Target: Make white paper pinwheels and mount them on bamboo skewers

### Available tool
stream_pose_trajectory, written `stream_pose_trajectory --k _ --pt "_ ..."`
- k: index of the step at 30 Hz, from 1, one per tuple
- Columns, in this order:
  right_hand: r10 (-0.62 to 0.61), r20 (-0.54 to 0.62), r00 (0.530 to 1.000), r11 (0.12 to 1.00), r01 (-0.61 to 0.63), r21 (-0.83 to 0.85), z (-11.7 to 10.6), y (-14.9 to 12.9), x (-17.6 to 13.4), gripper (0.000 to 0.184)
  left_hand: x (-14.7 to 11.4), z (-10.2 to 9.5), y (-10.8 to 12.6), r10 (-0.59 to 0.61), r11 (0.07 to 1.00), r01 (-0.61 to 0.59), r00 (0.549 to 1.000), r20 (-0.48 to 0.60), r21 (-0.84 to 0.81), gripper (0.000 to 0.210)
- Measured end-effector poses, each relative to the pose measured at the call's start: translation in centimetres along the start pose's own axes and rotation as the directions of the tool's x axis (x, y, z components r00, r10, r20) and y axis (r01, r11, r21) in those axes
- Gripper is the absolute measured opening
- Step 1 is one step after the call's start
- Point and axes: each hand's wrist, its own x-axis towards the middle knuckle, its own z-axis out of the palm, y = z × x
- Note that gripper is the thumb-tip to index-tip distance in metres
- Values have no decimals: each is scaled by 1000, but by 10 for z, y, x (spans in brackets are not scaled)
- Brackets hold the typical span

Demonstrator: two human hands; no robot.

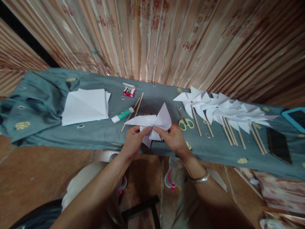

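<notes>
A white paper pinwheel (149, 120) without a stick is held near the table's front edge, its blades folded in toward the middle. My left hand (135, 140) grips it from the left, thumb pressed at the centre. From the right, my right hand (175, 138) grips the same pinwheel, its thumb meeting the other at the middle. The fingers behind the paper are hidden. Just left of the pinwheel lie two wooden sticks (138, 109) and a green and white glue stick (122, 115). Yellow-green scissors (185, 122) rest right beside my right hand.
A stack of white paper (84, 106) lies at the left. Behind the glue stands an open red box (129, 90) of small metal pieces. Several finished pinwheels (216, 108) on sticks overlap at the right, near a dark phone (279, 145) and a blue-framed device (295, 118). A pleated curtain (152, 41) hangs behind.
</notes>
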Motion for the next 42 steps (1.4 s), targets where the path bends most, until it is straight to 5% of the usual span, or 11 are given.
stream_pose_trajectory --k 42 --pt "19 -58 998 998 -22 -57 0 8 7 23 8 -7 -5 47 991 -41 998 -43 127 30"
